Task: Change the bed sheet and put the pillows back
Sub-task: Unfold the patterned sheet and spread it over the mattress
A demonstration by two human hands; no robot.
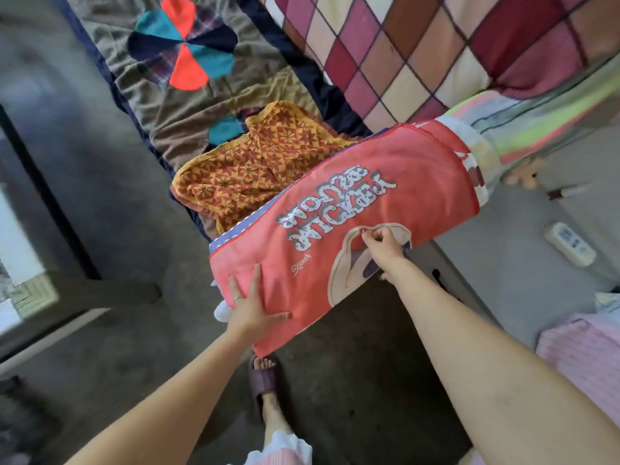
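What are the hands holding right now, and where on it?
Both hold the red printed pillow. The left hand presses flat on its near end; the right hand pinches the cover fabric near the lower edge, mid-length.

A home bedroom: a patchwork quilt (188,95), a checkered blanket (436,45) and a cartoon-print pillow (352,223).

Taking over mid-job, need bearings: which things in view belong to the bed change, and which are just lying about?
Job:
red pillow, under left hand and right hand
orange patterned cloth
patchwork quilt
checked bedding

Lying about:
remote control
slipper, worn on foot
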